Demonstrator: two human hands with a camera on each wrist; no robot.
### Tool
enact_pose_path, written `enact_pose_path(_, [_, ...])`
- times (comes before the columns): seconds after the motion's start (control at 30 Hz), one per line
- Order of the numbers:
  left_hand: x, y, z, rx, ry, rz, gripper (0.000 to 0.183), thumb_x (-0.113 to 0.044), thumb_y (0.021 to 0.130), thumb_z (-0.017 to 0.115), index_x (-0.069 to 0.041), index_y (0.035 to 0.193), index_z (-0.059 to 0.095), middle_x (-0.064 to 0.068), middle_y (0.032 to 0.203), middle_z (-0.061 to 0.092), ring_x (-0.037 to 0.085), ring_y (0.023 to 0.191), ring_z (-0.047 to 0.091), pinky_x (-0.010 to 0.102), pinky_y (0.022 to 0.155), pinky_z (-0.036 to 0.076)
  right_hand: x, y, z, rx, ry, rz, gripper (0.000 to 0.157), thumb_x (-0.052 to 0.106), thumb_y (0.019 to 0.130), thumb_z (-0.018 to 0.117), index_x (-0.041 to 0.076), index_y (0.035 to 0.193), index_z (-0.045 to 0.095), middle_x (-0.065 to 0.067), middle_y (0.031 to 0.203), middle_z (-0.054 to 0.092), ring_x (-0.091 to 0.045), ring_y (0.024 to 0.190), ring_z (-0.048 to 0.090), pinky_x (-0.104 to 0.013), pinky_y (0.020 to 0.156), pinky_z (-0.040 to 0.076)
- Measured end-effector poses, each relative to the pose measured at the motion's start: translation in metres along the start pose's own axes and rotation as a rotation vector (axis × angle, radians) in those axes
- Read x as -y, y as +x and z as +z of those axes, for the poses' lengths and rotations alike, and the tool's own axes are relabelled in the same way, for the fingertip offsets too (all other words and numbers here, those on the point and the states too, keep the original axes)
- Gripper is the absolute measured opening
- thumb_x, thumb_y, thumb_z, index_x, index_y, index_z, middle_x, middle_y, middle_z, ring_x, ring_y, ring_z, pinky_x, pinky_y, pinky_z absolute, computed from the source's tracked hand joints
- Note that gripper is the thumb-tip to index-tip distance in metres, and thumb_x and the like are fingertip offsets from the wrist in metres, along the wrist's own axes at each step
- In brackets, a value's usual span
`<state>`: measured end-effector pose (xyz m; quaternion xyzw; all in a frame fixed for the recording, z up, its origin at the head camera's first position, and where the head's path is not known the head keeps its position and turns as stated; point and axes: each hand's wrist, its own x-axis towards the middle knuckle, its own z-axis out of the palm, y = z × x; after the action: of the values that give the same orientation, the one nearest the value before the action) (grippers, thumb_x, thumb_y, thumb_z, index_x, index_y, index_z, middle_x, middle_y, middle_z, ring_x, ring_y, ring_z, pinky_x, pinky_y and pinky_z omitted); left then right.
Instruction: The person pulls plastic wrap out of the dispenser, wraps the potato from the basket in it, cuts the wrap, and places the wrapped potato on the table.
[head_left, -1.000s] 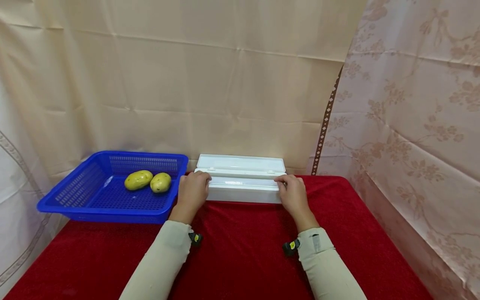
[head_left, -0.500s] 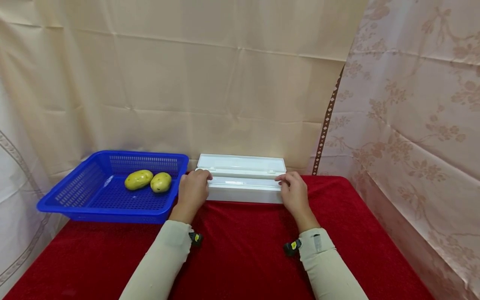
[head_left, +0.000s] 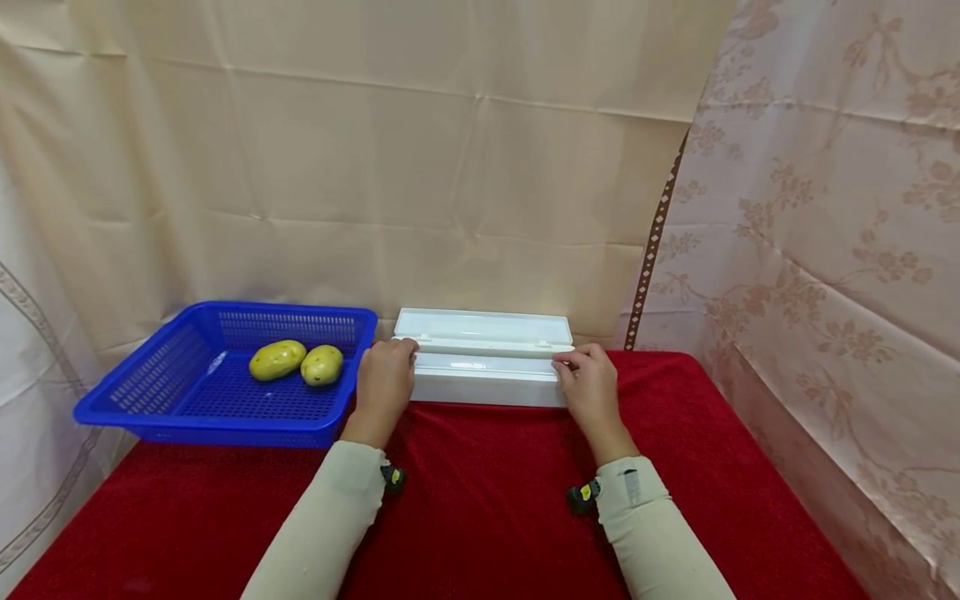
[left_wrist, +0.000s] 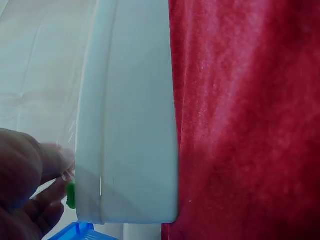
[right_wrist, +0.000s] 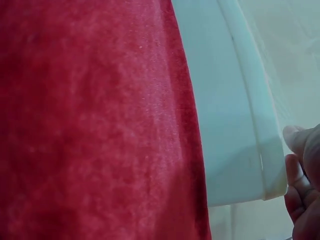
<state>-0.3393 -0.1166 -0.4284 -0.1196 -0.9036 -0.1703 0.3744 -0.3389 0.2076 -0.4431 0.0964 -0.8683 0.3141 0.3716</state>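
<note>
A long white plastic wrap dispenser (head_left: 487, 392) lies across the back of the table, its lid (head_left: 480, 323) raised at the rear. Clear plastic wrap (head_left: 468, 364) gleams along its top. My left hand (head_left: 385, 383) is at the left end, thumb and fingers pinching the wrap's edge; in the left wrist view a small green piece (left_wrist: 71, 195) shows beside the fingertips. At the right end my right hand (head_left: 590, 392) pinches the wrap between thumb and forefinger, just past the top edge. In the right wrist view, part of this hand is cut off by the frame.
A blue plastic basket (head_left: 225, 433) stands left of the dispenser, close to my left hand. Two yellow-green potatoes, one longer (head_left: 277, 360) and one rounder (head_left: 322, 366), lie in it. Red cloth (head_left: 480, 500) covers the table; a beige curtain (head_left: 450, 167) hangs behind.
My left hand has shifted very slightly left and my right hand slightly right along the dispenser. The dispenser, basket and potatoes stay in place.
</note>
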Motion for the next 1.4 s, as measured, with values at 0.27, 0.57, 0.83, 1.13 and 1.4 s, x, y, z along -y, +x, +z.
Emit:
enact_pose_path(0.27, [-0.006, 0.000, -0.002, -0.095, 0.127, 0.039, 0.010, -0.011, 0.089, 0.072, -0.005, 0.081, 0.072, 0.015, 0.077, 0.072, 0.040, 0.070, 0.062, 0.051, 0.061, 0.048, 0.004, 0.002, -0.005, -0.021, -0.036, 0.009, 0.005, 0.008, 0.086, 0.082, 0.007, 0.091, 0.083, -0.014, 0.088, 0.068, -0.034, 0.085, 0.066, -0.046, 0.080, 0.052])
enact_pose_path(0.57, [-0.005, 0.003, -0.010, -0.136, 0.163, -0.004, 0.010, -0.020, 0.092, 0.075, -0.010, 0.089, 0.076, 0.013, 0.087, 0.074, 0.037, 0.083, 0.062, 0.053, 0.069, 0.043, 0.012, 0.006, -0.016, -0.038, -0.123, 0.066, 0.008, 0.018, 0.088, 0.082, 0.012, 0.093, 0.082, -0.011, 0.101, 0.065, -0.035, 0.096, 0.062, -0.051, 0.085, 0.047])
enact_pose_path(0.83, [-0.002, 0.007, -0.019, -0.184, 0.175, -0.013, 0.015, -0.025, 0.092, 0.075, -0.010, 0.089, 0.076, 0.013, 0.088, 0.075, 0.036, 0.088, 0.059, 0.057, 0.076, 0.036, 0.017, 0.011, -0.026, -0.025, -0.185, 0.114, 0.011, 0.027, 0.091, 0.080, 0.018, 0.096, 0.083, -0.008, 0.114, 0.062, -0.034, 0.106, 0.053, -0.053, 0.087, 0.038])
enact_pose_path(1.13, [-0.003, 0.009, -0.033, -0.152, 0.156, -0.047, 0.013, -0.028, 0.092, 0.076, -0.015, 0.094, 0.080, 0.009, 0.098, 0.075, 0.034, 0.094, 0.059, 0.056, 0.079, 0.036, 0.023, 0.013, -0.035, -0.061, -0.171, 0.098, 0.011, 0.027, 0.088, 0.083, 0.018, 0.094, 0.083, -0.007, 0.115, 0.063, -0.035, 0.110, 0.053, -0.055, 0.086, 0.037])
enact_pose_path(1.4, [-0.006, 0.014, -0.046, -0.161, 0.126, -0.059, 0.014, -0.031, 0.093, 0.077, -0.017, 0.092, 0.080, 0.007, 0.103, 0.067, 0.036, 0.105, 0.056, 0.058, 0.084, 0.035, 0.027, 0.018, -0.045, -0.083, -0.187, 0.065, 0.011, 0.028, 0.091, 0.081, 0.018, 0.095, 0.082, -0.008, 0.117, 0.063, -0.036, 0.112, 0.053, -0.055, 0.087, 0.037])
